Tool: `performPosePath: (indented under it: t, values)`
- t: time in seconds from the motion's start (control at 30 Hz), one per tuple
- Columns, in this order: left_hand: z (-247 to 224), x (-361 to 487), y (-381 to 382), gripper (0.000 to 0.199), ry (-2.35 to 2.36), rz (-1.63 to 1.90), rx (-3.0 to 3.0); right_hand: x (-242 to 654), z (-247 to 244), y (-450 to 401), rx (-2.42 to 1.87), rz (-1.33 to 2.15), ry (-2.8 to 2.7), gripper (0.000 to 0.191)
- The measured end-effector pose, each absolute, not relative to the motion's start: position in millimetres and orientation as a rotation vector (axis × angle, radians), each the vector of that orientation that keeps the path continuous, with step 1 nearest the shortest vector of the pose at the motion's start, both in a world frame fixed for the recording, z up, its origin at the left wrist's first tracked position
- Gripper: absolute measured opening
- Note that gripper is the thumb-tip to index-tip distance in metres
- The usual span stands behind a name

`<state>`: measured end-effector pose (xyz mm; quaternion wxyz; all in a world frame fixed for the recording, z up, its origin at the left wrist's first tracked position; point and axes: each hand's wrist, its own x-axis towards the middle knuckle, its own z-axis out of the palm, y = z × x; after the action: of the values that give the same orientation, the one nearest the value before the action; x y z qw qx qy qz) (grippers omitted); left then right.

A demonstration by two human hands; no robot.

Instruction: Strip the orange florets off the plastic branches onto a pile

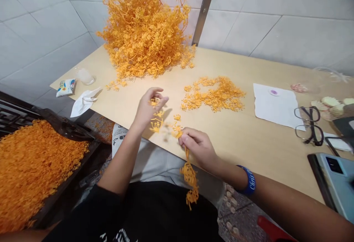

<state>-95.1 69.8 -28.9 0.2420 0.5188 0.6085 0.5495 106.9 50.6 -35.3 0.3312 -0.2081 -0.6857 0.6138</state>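
Observation:
My right hand [197, 146] is closed in a pinch on a strand of orange plastic flowers [190, 179]. Part of the strand hangs below the fist over the table's front edge, and a few blossoms [177, 124] poke out above the fingers. My left hand [148, 109], over the table to the left, has its fingers curled round some orange plastic flower pieces [156, 124]; some show inside the hand and others dangle, slightly blurred, beneath it. Just beyond my hands, a small flat pile of orange plastic flowers [218, 94] lies on the tabletop [235, 138].
A big heap of orange plastic flower sprigs [149, 31] rises against the tiled wall. At left are a tissue [84, 102], a small packet [65, 87] and a clear cup [85, 76]. Paper [273, 109], glasses [308, 125] and a phone [337, 179] lie right. Orange pieces [33, 172] fill a bin below.

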Motion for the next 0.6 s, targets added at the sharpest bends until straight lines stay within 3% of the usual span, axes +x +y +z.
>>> performPosePath:
  t: [0.17, 0.43, 0.6]
  values:
    - [-36.4, -71.6, 92.1, 0.036, 1.445, 1.297, 1.360, 107.6, -45.3, 58.0, -0.697, 1.512, -1.684, 0.036]
    - [-18.9, -86.9, 81.4, 0.020, 1.553, 1.178, 1.582, 106.3, -48.0, 76.5, -0.696, 1.503, -1.626, 0.046]
    - [-27.3, -86.7, 73.3, 0.024, 1.581, 1.269, 1.539, 105.3, -50.1, 77.5, -0.740, 1.543, -1.541, 0.046]
